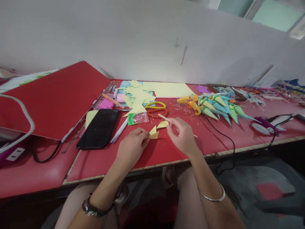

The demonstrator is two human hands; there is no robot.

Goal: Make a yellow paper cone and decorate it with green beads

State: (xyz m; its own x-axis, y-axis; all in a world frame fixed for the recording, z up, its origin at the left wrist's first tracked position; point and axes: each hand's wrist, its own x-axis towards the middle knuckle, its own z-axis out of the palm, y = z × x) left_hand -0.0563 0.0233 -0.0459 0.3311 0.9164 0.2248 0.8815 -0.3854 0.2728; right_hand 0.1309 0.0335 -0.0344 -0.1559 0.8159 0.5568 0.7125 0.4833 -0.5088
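Note:
My left hand (133,143) is closed, its fingertips pinching a small folded piece of yellow paper (153,133) just above the red tabletop. In my right hand (182,135) a thin pale stick (164,119) is gripped, its end pointing up and left; part of it is hidden by the fingers. A second small yellow paper piece (163,124) lies between the two hands, close to the right fingertips. Just beyond are scissors (156,109) with a yellow and a red handle loop, and a small clear packet (138,118) with a green end.
A black phone (98,128) and a white pen (119,129) lie to the left. Yellow paper cut-outs (137,95) are piled behind. On the right are a yellow glue gun (190,101) with a black cord (228,136) and blue-and-yellow paper cones (219,108). A red board (54,101) leans at far left.

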